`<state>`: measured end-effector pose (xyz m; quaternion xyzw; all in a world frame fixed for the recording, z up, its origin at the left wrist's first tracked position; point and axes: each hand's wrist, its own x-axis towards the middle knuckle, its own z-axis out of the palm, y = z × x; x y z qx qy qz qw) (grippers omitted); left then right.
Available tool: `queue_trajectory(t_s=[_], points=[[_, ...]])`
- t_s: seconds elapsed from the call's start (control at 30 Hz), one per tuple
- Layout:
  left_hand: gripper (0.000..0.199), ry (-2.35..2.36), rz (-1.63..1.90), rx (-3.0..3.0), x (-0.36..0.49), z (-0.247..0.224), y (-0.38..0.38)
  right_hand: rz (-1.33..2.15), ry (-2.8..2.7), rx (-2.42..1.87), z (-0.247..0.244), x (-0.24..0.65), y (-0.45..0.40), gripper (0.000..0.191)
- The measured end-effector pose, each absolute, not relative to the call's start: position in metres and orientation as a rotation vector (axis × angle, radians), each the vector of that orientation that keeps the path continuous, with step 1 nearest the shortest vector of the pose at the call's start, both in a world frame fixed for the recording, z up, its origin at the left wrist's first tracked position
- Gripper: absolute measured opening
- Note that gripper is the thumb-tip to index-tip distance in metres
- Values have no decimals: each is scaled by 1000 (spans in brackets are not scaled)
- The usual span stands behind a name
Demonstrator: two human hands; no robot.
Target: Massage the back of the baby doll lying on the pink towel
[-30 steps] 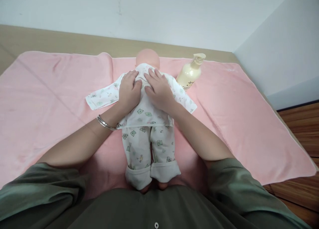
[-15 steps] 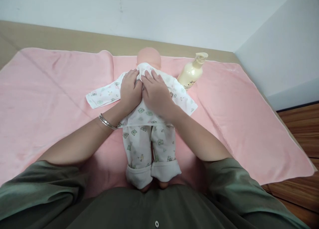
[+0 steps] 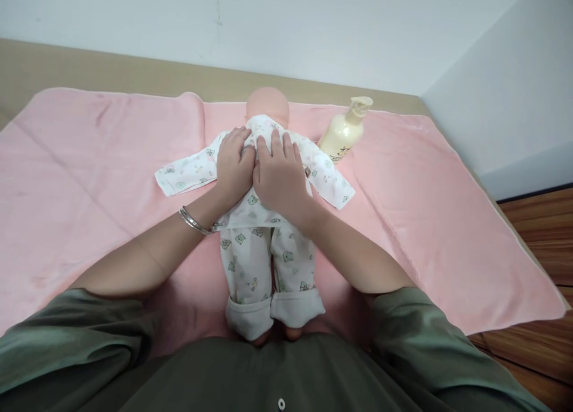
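Observation:
A baby doll [image 3: 267, 104] lies face down, its bald head away from me and its feet toward my body. It wears a white printed top [image 3: 255, 212] and matching trousers [image 3: 246, 263] with turned-up cuffs. My left hand [image 3: 235, 164] rests flat on the left of the doll's upper back, fingers pointing to the head. Beside it, my right hand [image 3: 281, 176] lies flat on the back with fingers a little spread. The two thumbs are close together at the middle. Neither hand grips anything; the cloth under the palms is hidden.
A pink blanket [image 3: 111, 161] covers most of the tan surface [image 3: 134, 65] beneath the doll. A cream pump bottle [image 3: 344, 134] stands just right of the doll's shoulder. A white wall [image 3: 286, 36] is behind, and wooden panels [image 3: 541, 233] show at the right.
My right hand has shifted and turned slightly, so its fingers now point straighter toward the head. My left hand, the doll and the bottle stay nearly as they were.

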<state>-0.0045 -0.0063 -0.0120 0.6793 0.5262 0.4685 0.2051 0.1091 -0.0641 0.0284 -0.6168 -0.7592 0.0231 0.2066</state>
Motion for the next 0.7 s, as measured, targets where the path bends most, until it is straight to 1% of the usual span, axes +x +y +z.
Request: queue_trajectory(t_s=[0.17, 0.27, 0.37, 0.47, 0.57, 0.7], points=[[45, 1496, 1332, 1889, -2, -13, -7, 308, -2144, -1758, 36, 139, -24, 63], [47, 1514, 1313, 1882, -2, -11, -8, 259, -2044, -1783, 32, 139, -21, 64], [45, 1500, 1329, 1889, -4, -11, -9, 123, -1976, -1752, 25, 121, -42, 58], [42, 1491, 1345, 1876, -6, -10, -9, 81, -2031, -1718, 23, 107, -60, 54], [40, 1473, 1317, 1883, -7, -11, -8, 129, -2089, -1704, 27, 111, -55, 53], [44, 1480, 1286, 1914, -3, -12, -10, 315, -2107, -1763, 36, 138, -23, 63]])
